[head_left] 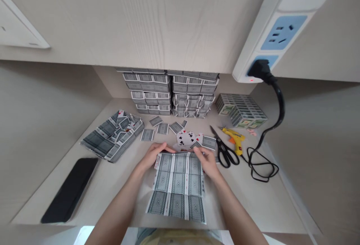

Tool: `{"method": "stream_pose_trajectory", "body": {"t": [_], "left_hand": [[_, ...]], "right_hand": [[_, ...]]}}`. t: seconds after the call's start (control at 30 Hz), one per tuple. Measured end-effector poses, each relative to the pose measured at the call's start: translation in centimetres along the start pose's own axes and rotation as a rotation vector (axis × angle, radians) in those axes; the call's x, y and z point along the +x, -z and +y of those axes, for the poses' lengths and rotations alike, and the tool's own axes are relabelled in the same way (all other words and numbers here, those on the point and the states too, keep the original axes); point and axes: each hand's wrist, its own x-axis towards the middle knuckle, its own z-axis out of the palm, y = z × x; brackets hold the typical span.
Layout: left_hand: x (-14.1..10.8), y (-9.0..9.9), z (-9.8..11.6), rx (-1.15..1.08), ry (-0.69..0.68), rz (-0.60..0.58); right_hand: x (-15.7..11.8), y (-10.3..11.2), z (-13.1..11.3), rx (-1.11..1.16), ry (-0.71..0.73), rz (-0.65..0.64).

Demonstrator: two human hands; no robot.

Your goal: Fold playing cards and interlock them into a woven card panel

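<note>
A panel of joined playing cards [178, 183], grey backs showing, lies at the desk's front in rows of three. Its far edge is folded up. My left hand [153, 156] grips that edge at the left corner, the thumb along the top. At the right corner my right hand [208, 162] pinches the same edge; part of its fingers is hidden behind the cards. Just beyond the panel, loose face-up cards [185, 138] lie in a small heap. Several face-down cards [162, 128] are scattered farther back.
An open box made of cards [112, 136] holds loose cards at left, behind a black phone [70, 190]. Stacked card boxes [171, 91] stand against the back. To the right are scissors [225, 151], a yellow glue gun [236, 138], its black cord [263, 168] and packed card decks [242, 110].
</note>
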Motion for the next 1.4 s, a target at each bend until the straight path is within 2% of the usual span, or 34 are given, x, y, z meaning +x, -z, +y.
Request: {"method": "stream_pose_trajectory", "body": {"t": [0.07,0.13,0.23,0.3,0.37,0.47,0.57,0.63,0.7,0.83,0.93,1.03,1.23,1.4], "left_hand": [[0.0,0.8,-0.2,0.008,-0.086,0.056],[0.1,1.9,-0.3,0.122,-0.192,0.27],[0.3,3.5,-0.9,0.495,-0.35,0.657],[0.6,4.3,-1.6,0.752,-0.401,0.731],[0.9,4.7,-2.4,0.945,-0.368,0.721],[1.2,4.9,-3.6,1.1,-0.274,0.709],[1.2,4.9,-4.0,1.116,-0.254,0.715],[1.1,4.7,-3.6,1.084,-0.276,0.743],[0.9,4.3,-3.0,1.034,-0.324,0.739],[0.6,3.0,-1.8,0.875,-0.416,0.607],[0.6,2.4,-1.9,0.702,-0.419,0.509],[0.8,2.4,-2.6,0.583,-0.382,0.462],[1.1,2.7,-3.1,0.531,-0.305,0.479],[1.6,2.1,-2.3,0.367,-0.304,0.535]], "right_hand": [[0.0,0.2,-0.1,0.005,0.002,0.004],[0.0,0.4,0.2,-0.02,-0.009,0.061],[0.3,0.5,0.9,-0.103,0.002,0.148],[0.4,0.5,1.3,-0.14,0.028,0.173],[0.6,0.6,1.4,-0.15,0.048,0.214],[1.0,1.0,1.4,-0.119,0.059,0.288],[1.8,2.0,1.6,-0.056,0.029,0.36],[2.6,2.6,1.8,-0.032,-0.006,0.364],[3.5,3.0,1.9,-0.078,-0.009,0.316],[5.5,2.7,2.0,-0.326,-0.011,0.131],[6.8,1.9,2.0,-0.497,-0.013,0.046],[7.5,1.3,2.3,-0.568,-0.028,0.003],[7.5,1.3,3.2,-0.444,-0.017,0.07],[7.0,1.3,3.5,-0.062,-0.049,0.034]]}}
